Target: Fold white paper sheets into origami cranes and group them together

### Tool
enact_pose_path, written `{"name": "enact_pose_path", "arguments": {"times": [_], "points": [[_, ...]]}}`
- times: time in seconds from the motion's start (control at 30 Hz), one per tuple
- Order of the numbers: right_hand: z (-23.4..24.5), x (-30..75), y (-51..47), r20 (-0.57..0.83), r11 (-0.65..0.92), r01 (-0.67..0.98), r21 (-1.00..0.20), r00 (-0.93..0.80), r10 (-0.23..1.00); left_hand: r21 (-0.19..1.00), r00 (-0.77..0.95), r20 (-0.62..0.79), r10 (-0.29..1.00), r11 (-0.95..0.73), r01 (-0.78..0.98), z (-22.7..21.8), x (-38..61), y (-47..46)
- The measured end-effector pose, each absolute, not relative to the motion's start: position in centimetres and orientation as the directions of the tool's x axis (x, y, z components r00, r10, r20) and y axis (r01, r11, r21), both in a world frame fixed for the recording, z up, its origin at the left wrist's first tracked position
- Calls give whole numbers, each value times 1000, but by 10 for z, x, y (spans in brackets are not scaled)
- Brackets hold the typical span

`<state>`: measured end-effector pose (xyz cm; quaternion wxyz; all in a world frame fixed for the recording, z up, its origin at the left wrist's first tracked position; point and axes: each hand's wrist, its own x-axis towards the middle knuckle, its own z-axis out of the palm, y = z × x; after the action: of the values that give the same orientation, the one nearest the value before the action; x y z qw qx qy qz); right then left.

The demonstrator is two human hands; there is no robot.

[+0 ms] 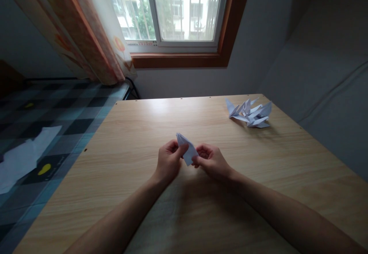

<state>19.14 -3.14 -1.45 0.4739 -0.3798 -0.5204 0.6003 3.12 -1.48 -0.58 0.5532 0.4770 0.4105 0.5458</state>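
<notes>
Between my two hands is a small folded piece of white paper (pixel 188 152), raised a little over the wooden table (pixel 138 192). My left hand (pixel 169 159) pinches its left side, thumb lying across the front face. At the lower right corner, my right hand (pixel 211 161) grips the paper between thumb and curled fingers. The paper narrows to a layered point at its upper left. Fingers behind the paper are partly hidden. Toward the far right of the table sits a cluster of folded white paper cranes (pixel 251 112).
On the left, a checked bed (pixel 83 121) adjoins the table, with loose white paper sheets (pixel 27 156) lying on it. A barred window (pixel 184 16) and a patterned curtain (pixel 94 35) are beyond the table. A wall (pixel 324 73) runs along the right side.
</notes>
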Motion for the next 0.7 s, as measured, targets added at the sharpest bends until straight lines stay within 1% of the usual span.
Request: {"name": "enact_pose_path", "arguments": {"times": [0.07,0.13,0.2,0.27,0.43,0.6,0.7], "points": [[-13,193,-31,56,16,-172,-985,-229,972,963,87,69,994,-43,-267,-7,33,-15],[-14,194,-31,82,59,-155,-986,-150,985,954,83,106,991,-78,-288,-8,35,-15],[-17,195,-30,111,101,-131,-986,-69,991,955,64,148,987,-126,-269,-8,37,-15],[-20,194,-29,135,130,-129,-983,-30,990,957,60,181,982,-162,-241,-6,38,-17],[-21,193,-27,151,146,-222,-964,-6,989,955,91,236,967,-213,-207,-4,37,-20],[-18,195,-25,128,121,-264,-957,-9,992,960,118,222,968,-196,-200,-9,36,-19],[-19,196,-24,125,113,-278,-954,-24,992,960,95,235,967,-217,-175,-8,36,-19]]}}
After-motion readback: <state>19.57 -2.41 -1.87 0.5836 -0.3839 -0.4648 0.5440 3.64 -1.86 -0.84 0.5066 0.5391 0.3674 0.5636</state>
